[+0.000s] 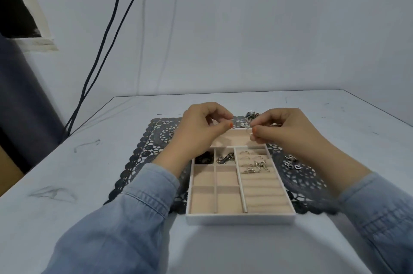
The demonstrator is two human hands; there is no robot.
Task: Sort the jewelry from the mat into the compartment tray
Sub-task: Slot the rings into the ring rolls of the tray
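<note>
A: Plain workroom, this: pale painted wall [268,28], two dark cables [105,39] trailing down it.
B: Scuffed white table [67,173] against it, smudged and scratched, one lace mat [143,157] on top.
A: Rough-edged dark opening [15,5] upper left, plaster chipped. Makeshift workspace, no kitchen or shop.

A plain pale blue-grey wall [245,28] fills the background under even, soft light. Two dark cables [107,34] hang down it and pass behind the far left corner of the desk [67,173]. The desk's pale top is scuffed with grey marks [52,193] near its left edge. A dark opening [15,5] with a chipped white frame sits upper left, above a dark grey drape [20,99].
</note>
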